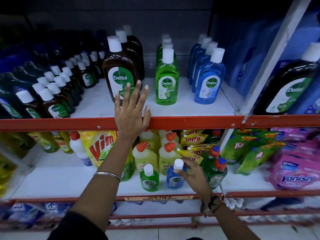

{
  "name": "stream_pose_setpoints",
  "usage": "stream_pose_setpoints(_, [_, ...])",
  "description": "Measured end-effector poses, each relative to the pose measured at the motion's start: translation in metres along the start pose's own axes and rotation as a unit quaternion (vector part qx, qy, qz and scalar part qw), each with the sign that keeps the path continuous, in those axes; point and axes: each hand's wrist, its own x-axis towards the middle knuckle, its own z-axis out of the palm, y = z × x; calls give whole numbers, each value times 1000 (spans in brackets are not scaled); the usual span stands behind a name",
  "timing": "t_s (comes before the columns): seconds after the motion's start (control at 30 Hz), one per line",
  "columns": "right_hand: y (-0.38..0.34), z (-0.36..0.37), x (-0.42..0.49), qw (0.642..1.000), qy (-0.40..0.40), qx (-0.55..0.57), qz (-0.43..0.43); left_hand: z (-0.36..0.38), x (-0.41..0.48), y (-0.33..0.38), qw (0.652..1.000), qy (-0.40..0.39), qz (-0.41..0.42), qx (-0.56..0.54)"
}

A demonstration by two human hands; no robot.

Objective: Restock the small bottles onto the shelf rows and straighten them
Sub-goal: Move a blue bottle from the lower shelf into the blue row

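Note:
On the lower shelf (65, 181) stand a small green bottle (149, 179) and a small blue bottle (175, 177), side by side near the front edge. My right hand (192, 172) grips the blue one around its white cap. My left hand (132, 110) is raised with fingers spread, its thumb on the red front rail (190, 122) of the upper shelf, its fingertips in front of a large brown bottle (119, 73). On that upper shelf, rows of small brown bottles (57, 94) run back at the left, a green row (166, 75) and a blue row (209, 75) at the right.
White shelf surface shows between the brown and green rows. Behind the two small bottles stand yellow cleaner bottles (147, 153), a Vim pouch (102, 148) and green dish-soap bottles (215, 170). Pink pouches (294, 174) fill the lower right. A white upright (270, 54) divides the bays.

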Motion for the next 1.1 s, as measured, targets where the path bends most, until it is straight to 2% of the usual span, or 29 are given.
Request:
stream_pose_setpoints(0.3, [-97,-54,5,986,88,48,-131,-3,2,2,1000,-12,-11,-13])
stream_pose_setpoints(0.43, [-150,-81,10,964,124,84,-219,-3,3,1,1000,-11,-8,-25])
stream_pose_setpoints(0.63, [-221,-125,30,925,184,146,-297,-5,4,1,999,-17,-9,-33])
stream_pose_setpoints(0.73, [-247,-144,46,911,226,160,-305,-5,4,1,999,-16,-12,-36])
stream_pose_setpoints(0.9, [-255,-163,75,905,276,118,-302,-3,2,0,999,-4,-5,-34])
stream_pose_setpoints(1.1, [-228,-166,107,924,294,50,-241,-2,1,1,1000,9,-5,-28])
